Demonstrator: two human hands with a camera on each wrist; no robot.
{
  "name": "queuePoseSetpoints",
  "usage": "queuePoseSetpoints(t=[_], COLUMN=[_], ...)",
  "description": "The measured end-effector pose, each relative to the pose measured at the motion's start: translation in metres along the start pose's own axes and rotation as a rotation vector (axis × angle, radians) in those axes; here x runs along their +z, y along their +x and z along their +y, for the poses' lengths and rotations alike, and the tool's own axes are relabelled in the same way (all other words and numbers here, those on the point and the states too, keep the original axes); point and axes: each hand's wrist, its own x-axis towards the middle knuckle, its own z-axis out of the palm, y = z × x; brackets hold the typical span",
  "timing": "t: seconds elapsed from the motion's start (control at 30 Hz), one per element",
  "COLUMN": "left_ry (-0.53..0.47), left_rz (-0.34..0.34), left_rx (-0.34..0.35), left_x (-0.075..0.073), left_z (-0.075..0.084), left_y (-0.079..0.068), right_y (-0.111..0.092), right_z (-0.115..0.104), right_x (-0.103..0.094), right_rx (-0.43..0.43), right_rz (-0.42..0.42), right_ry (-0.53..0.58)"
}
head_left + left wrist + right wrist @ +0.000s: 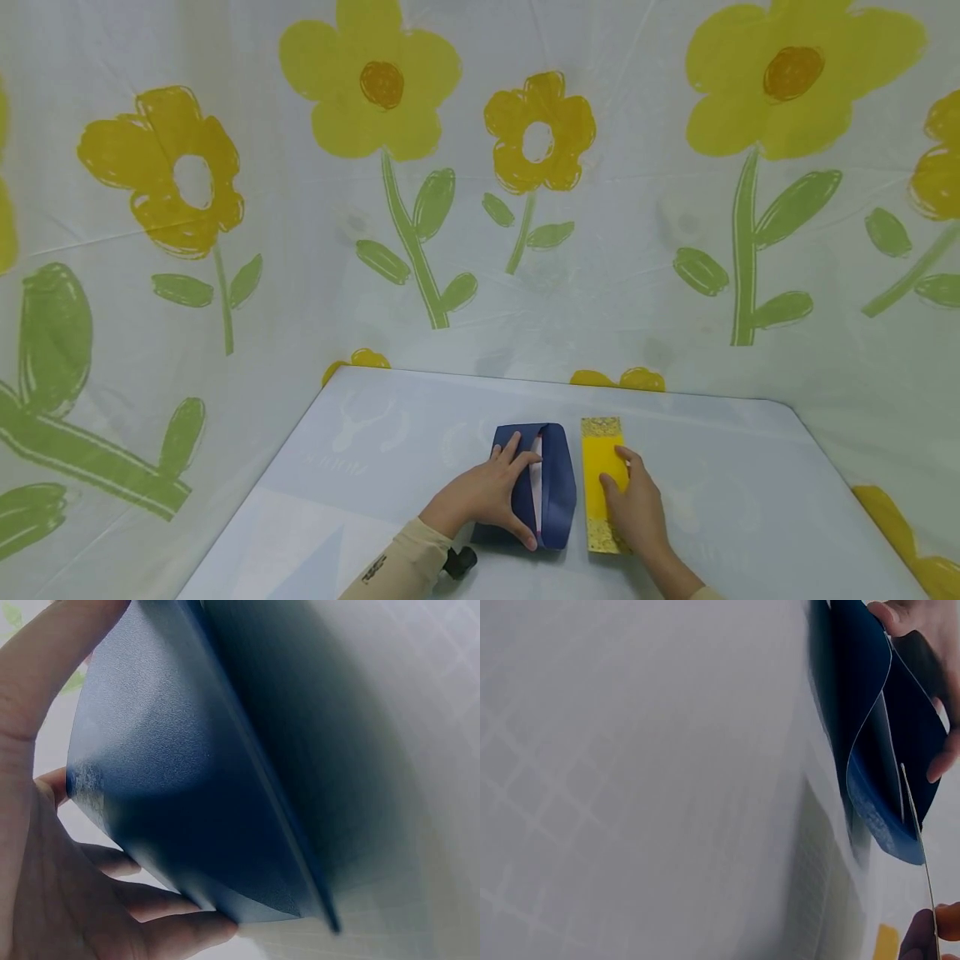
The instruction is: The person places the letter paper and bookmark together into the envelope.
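Note:
A dark blue envelope [558,492] lies on the table with its flap side to the right and its mouth parted. Something pale shows inside the opening. My left hand [491,492] grips the envelope, fingers spread over it and thumb at the near end of the mouth. In the left wrist view the envelope [157,742] sits between thumb and fingers. Just right of it, a flat yellow card [600,475] with patterned gold ends is pinched in my right hand [637,508] by its right edge. Edge-on in the right wrist view, the thin card [922,855] overlaps the envelope's mouth.
The white table [360,450] carries faint pale prints. A small black object [461,562] is by the left wrist. Behind the table hangs a white cloth [630,283] with yellow flowers, also closing in both sides.

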Motion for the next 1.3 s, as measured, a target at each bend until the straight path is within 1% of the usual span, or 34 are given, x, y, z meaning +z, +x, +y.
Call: queuePoseSetpoints(t=[0.4,0.73,0.97,1.3], left_ry=[-0.002,-0.007,-0.01,-0.017], left_rz=[-0.001,-0.001,-0.003,-0.008], left_rx=[-0.002,0.01,0.009,0.014], left_x=[-0.002,-0.003,-0.003,-0.002], left_z=[0.002,0.002,0.002,0.003], left_y=[-0.001,-0.002,-0.002,-0.001], right_y=[0.001,-0.003,-0.004,-0.007], right_z=[-0.004,-0.01,-0.016,-0.019], right_x=[0.007,0.012,0.015,0.019], right_rx=[-0.018,-0.028,-0.039,-0.049], right_rz=[0.014,-0.004,0.004,0.003], right_ry=[0.001,0.011,0.011,0.017])
